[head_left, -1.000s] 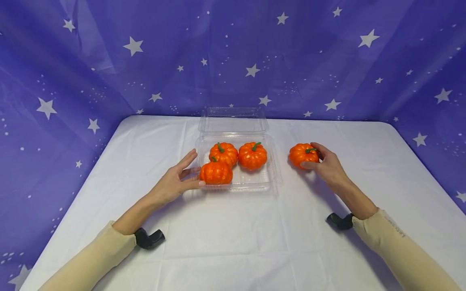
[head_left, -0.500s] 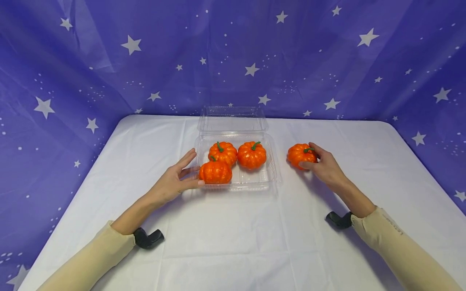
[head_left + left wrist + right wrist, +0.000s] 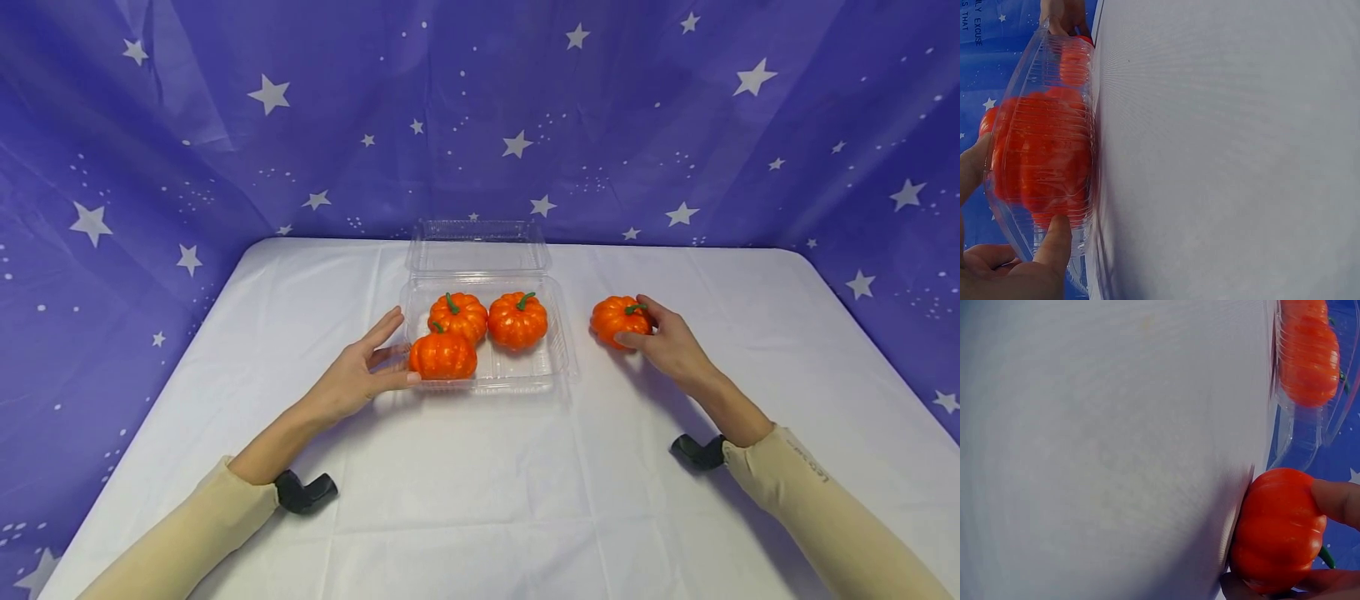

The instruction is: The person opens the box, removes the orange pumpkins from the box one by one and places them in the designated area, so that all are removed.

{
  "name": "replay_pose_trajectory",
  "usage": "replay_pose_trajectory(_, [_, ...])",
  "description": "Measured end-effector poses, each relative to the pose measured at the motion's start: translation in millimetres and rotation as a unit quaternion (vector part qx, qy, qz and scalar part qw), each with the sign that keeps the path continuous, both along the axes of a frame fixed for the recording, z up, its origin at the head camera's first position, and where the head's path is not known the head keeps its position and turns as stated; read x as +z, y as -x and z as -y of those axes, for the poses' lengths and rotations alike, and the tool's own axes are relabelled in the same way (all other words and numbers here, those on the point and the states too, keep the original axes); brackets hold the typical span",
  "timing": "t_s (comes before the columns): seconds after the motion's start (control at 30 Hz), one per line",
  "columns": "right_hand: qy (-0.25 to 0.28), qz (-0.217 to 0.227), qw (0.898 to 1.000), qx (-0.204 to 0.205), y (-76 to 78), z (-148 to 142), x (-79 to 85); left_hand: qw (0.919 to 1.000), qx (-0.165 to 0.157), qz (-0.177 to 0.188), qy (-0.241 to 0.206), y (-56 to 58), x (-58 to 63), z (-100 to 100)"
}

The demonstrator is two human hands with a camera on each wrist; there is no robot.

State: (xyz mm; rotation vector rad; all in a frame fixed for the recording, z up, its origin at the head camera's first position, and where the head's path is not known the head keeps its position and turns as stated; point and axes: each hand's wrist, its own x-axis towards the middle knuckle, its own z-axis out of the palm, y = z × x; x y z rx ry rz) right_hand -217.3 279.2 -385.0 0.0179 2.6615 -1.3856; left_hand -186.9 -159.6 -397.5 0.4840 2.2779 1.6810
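A clear plastic clamshell container (image 3: 517,379) stands with its lid raised at the back. Inside are three small orange pumpkins with green stems: a front left pumpkin (image 3: 444,358), a back left pumpkin (image 3: 459,315) and a right pumpkin (image 3: 517,321). My left hand (image 3: 356,375) lies at the container's left side, fingers spread and fairly straight, its thumb (image 3: 1055,247) against the ribbed wall. To the right of the container, my right hand (image 3: 675,342) grips another pumpkin (image 3: 1279,531) between thumb and fingers. That pumpkin sits at the table surface, apart from the container.
A white cloth (image 3: 465,500) covers the table. Behind and at both sides hangs a purple-blue curtain (image 3: 375,83) with white stars, close to the table's back edge. The open lid (image 3: 480,246) reaches toward that back edge. Black wrist devices (image 3: 307,492) sit below both hands.
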Motion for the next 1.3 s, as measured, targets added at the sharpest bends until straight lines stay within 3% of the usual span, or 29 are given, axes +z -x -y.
replay_pose_trajectory(0.63, [0.048, -0.012, 0.999, -0.003, -2.2, -1, 0.7, 1.0, 0.001, 0.003, 0.008, -0.7, -1.4, 0])
replay_pose_trajectory(0.97, [0.059, -0.011, 0.998, -0.013, -19.3, -5, 10.1, 0.9998, -0.005, -0.005, 0.016, 0.1, -1.2, 0])
replay_pose_trajectory(1.3, [0.051, -0.026, 0.998, -0.017, -46.1, -5, 20.1, 1.0, -0.006, 0.003, -0.004, 1.5, -1.2, -1])
